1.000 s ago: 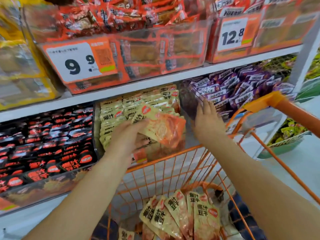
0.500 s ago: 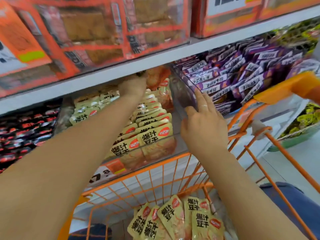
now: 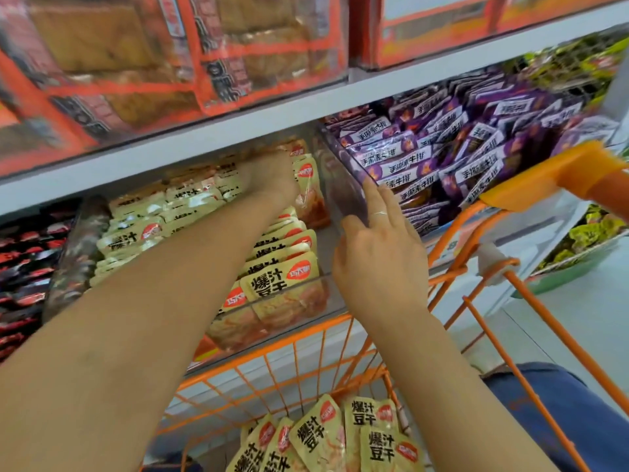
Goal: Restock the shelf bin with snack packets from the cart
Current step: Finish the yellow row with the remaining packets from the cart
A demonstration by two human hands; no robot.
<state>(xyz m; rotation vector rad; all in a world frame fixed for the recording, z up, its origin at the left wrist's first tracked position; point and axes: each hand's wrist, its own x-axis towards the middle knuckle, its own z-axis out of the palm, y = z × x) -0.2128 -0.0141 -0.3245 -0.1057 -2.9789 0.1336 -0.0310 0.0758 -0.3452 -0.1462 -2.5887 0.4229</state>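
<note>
1. Yellow packets (image 3: 282,277) stacked in rows in clear bin (image 3: 326,212) on middle shelf; more lying in cart (image 3: 340,349) below, waiting.
2. Left hand (image 3: 269,178) deep at bin's back, apparently seating packets; grip hidden, cannot tell.
3. Right hand (image 3: 381,264) with straight, relaxed fingers against bin's side wall, probably steadying it.

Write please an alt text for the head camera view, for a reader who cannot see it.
A person's left hand reaches deep into a clear shelf bin of yellow snack packets, while the right hand rests against the bin's side wall. Below, an orange wire cart holds more of the same packets.
</note>
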